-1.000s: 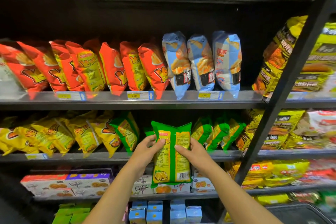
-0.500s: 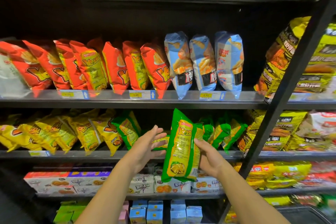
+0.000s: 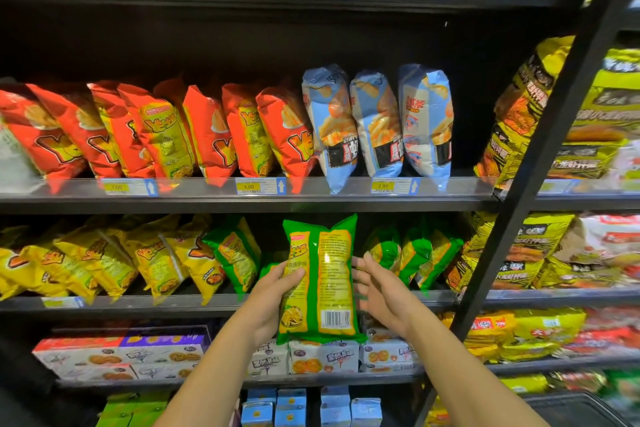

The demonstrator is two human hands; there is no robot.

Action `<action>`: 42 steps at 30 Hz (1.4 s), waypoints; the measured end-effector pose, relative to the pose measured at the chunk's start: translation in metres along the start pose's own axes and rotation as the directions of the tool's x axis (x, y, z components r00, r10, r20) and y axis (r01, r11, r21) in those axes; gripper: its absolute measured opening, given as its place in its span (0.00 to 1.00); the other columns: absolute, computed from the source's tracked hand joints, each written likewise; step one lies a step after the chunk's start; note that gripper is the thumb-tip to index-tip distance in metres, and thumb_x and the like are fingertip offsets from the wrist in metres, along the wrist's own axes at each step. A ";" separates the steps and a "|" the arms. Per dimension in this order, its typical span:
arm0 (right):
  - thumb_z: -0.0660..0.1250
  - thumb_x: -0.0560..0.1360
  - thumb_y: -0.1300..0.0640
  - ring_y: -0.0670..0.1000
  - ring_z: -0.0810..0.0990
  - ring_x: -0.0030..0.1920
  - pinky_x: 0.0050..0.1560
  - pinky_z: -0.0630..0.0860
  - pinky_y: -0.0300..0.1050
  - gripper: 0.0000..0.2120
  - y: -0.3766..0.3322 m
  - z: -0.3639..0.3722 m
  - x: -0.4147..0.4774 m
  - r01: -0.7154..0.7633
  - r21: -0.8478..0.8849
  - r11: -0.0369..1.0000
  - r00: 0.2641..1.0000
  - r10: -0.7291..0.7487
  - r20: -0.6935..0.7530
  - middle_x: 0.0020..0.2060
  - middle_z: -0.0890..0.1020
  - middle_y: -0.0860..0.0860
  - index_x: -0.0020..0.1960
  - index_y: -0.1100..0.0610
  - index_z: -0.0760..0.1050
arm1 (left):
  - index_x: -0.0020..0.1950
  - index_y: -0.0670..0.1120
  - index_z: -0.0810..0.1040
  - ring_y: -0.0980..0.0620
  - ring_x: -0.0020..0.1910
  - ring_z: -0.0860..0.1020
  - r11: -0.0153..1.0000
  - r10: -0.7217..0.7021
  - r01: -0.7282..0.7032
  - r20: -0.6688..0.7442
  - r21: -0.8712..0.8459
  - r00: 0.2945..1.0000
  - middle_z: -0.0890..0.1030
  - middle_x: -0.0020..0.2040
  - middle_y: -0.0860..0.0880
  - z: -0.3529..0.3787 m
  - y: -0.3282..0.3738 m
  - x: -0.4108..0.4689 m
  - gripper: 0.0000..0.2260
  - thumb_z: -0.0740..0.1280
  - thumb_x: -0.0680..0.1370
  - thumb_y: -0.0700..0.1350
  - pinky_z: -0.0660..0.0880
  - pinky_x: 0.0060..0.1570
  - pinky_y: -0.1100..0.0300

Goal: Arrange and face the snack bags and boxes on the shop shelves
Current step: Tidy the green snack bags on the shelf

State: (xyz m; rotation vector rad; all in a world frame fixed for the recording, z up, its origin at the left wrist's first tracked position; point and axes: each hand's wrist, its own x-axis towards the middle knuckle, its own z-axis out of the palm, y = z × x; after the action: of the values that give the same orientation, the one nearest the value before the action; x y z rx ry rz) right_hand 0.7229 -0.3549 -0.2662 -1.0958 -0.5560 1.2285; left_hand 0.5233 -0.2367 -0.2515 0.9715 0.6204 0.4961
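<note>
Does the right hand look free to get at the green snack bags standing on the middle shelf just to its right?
Probably yes. The right hand is open and holds nothing, beside the standing green snack bags, with nothing between. The left hand alone holds the green-and-yellow bag.

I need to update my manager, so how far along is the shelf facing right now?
Done: the blue bags stand upright. In hand: the left hand holds a green bag barcode side out; the right hand is open beside it. Left: the red bags and yellow bags lean unevenly.
</note>
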 end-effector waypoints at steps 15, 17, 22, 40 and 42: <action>0.74 0.75 0.48 0.61 0.78 0.70 0.75 0.68 0.66 0.32 0.024 0.002 0.003 -0.044 -0.082 0.996 0.990 0.054 0.131 0.68 0.80 0.61 0.74 0.59 0.72 | 0.71 0.55 0.76 0.52 0.66 0.79 0.968 0.038 -0.039 0.006 0.248 0.999 0.82 0.68 0.48 0.001 -0.024 0.011 0.19 0.70 0.79 0.54 0.74 0.69 0.47; 0.74 0.77 0.49 0.61 0.79 0.69 0.75 0.69 0.66 0.29 0.025 0.001 0.003 -0.014 -0.105 0.994 0.996 0.023 0.087 0.67 0.81 0.60 0.73 0.59 0.73 | 0.69 0.57 0.77 0.53 0.66 0.79 0.952 0.085 -0.067 -0.047 0.299 0.995 0.79 0.70 0.48 -0.004 -0.025 0.012 0.17 0.70 0.81 0.53 0.76 0.64 0.51; 0.78 0.75 0.54 0.60 0.82 0.65 0.71 0.73 0.67 0.26 0.032 -0.005 0.004 0.105 -0.248 0.963 0.994 -0.106 0.008 0.63 0.84 0.57 0.71 0.53 0.76 | 0.73 0.59 0.73 0.58 0.68 0.77 0.920 0.195 -0.193 0.029 0.341 0.980 0.76 0.71 0.56 -0.010 -0.028 0.006 0.35 0.79 0.68 0.64 0.78 0.65 0.54; 0.77 0.75 0.54 0.49 0.78 0.70 0.71 0.76 0.52 0.34 0.013 -0.007 -0.013 0.027 -0.412 0.911 0.993 0.024 0.118 0.71 0.79 0.48 0.77 0.48 0.66 | 0.68 0.54 0.79 0.41 0.66 0.80 0.918 0.175 -0.163 0.000 0.362 0.985 0.85 0.62 0.49 -0.020 -0.029 0.000 0.18 0.74 0.79 0.47 0.79 0.64 0.46; 0.72 0.80 0.49 0.50 0.80 0.68 0.68 0.77 0.51 0.27 0.011 -0.005 -0.015 -0.008 -0.389 0.921 0.994 0.049 0.097 0.68 0.81 0.49 0.76 0.48 0.69 | 0.68 0.52 0.79 0.36 0.66 0.79 0.943 0.127 -0.112 -0.029 0.314 0.991 0.85 0.61 0.44 -0.021 -0.030 -0.001 0.18 0.72 0.79 0.55 0.75 0.66 0.40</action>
State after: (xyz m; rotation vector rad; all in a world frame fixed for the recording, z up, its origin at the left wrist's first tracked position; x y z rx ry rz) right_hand 0.7179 -0.3710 -0.2748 -1.3792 -0.8950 1.2356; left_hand 0.5117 -0.2394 -0.2858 1.3062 0.6997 0.5406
